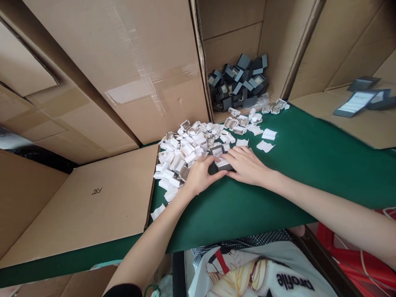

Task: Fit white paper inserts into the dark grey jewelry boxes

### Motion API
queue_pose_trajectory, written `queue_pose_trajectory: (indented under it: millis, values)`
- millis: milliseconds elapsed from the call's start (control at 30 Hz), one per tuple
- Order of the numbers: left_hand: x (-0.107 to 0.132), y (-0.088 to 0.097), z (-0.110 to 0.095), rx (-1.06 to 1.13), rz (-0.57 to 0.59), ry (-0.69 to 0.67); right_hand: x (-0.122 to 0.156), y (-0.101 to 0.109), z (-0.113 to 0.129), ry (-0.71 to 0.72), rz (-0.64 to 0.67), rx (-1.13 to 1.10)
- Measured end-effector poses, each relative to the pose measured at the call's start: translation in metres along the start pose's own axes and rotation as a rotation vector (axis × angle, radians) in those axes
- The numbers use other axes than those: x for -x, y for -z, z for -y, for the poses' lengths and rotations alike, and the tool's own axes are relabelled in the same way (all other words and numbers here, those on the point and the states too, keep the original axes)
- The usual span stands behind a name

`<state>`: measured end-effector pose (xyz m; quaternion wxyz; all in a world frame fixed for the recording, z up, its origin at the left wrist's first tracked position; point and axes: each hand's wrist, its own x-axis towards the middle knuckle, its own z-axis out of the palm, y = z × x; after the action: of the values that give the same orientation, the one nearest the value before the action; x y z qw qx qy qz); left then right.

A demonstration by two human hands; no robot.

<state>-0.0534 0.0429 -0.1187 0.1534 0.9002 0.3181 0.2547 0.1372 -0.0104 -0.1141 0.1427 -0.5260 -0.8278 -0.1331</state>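
Both hands are closed around a small dark grey box [224, 166] above the green table. Its lid stands open toward the back, with a pale lining, and a white insert shows in the base. My left hand [201, 175] grips its left side, thumb along the near edge. From the right, my right hand [247, 166] holds the other side, with fingers over the top. A heap of folded white card inserts [188, 144] lies just behind and to the left of the hands. Part of the box is hidden by my fingers.
A large open carton [232, 31] at the back holds many dark grey boxes [236, 84]. More white pieces [244, 121] lie before it. To the right, dark open boxes [355, 103] rest on cardboard. A cardboard flap [89, 198] covers the table's left.
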Motion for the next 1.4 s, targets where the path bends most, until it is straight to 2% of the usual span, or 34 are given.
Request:
queue_pose_trajectory:
  millis: [200,467,900,1100,1233,1300,1400]
  values:
    - [0.003,0.002,-0.004,-0.031,0.033,0.086,0.001,0.000,-0.005,0.009,-0.040,-0.031]
    - [0.003,-0.001,-0.008,-0.143,0.059,-0.010,0.000,0.000,-0.001,-0.045,-0.017,-0.034]
    - [0.001,-0.006,-0.007,-0.159,0.028,0.010,-0.001,-0.003,-0.001,-0.086,-0.026,-0.122]
    - [0.004,-0.002,-0.009,-0.071,-0.017,0.033,0.001,-0.004,-0.007,-0.075,-0.073,-0.247]
    - [0.006,0.000,-0.007,0.106,-0.121,0.064,0.002,0.001,-0.010,-0.155,-0.203,-0.436]
    - [0.007,0.000,-0.006,0.182,-0.173,0.055,0.003,0.004,-0.011,-0.123,-0.239,-0.479]
    - [0.007,0.000,-0.004,0.266,-0.209,0.049,0.004,0.006,-0.010,-0.064,-0.224,-0.497]
